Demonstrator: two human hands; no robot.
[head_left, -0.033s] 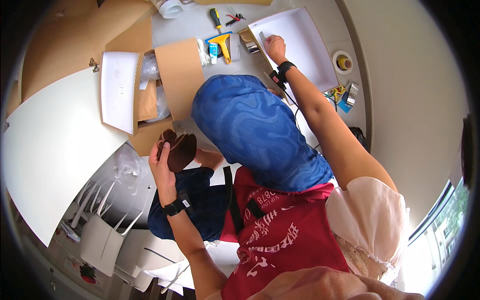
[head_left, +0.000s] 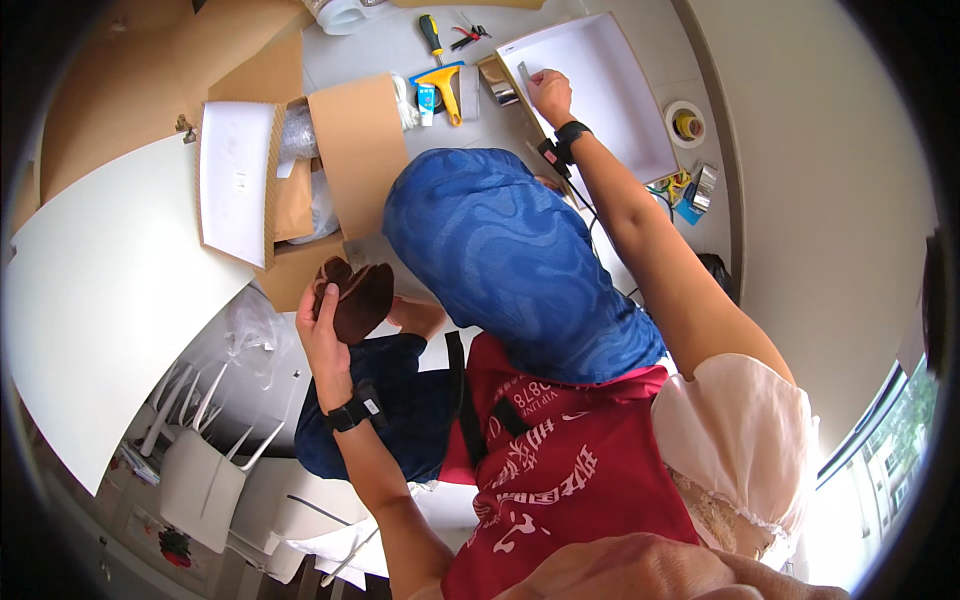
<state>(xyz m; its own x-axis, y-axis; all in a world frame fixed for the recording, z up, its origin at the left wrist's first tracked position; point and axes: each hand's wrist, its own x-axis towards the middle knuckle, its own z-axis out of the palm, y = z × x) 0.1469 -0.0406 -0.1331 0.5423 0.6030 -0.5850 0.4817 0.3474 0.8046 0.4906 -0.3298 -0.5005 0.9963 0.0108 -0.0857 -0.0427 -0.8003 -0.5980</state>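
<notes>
My left hand [head_left: 322, 325] is closed around a dark brown, soft-looking folded piece [head_left: 366, 303] with a lighter edge, perhaps cloth. It hangs in front of my left knee, beside my bare foot [head_left: 418, 315]. Farther off, my right hand [head_left: 551, 97] pinches a small flat grey strip [head_left: 525, 72] over the left side of a white-lined shallow box [head_left: 615, 90]. The fingertips and the lower end of that strip are partly hidden from this view. My blue-patterned knee [head_left: 500, 230] lies between the two arms.
An open cardboard carton [head_left: 358, 140] with bubble wrap stands at left, near a large white panel [head_left: 110, 290]. A yellow scraper [head_left: 447, 92], a screwdriver [head_left: 431, 35] and pliers [head_left: 470, 38] lie on the floor. Tape rolls [head_left: 686, 124] sit right of the box; chairs [head_left: 205, 485] stand lower left.
</notes>
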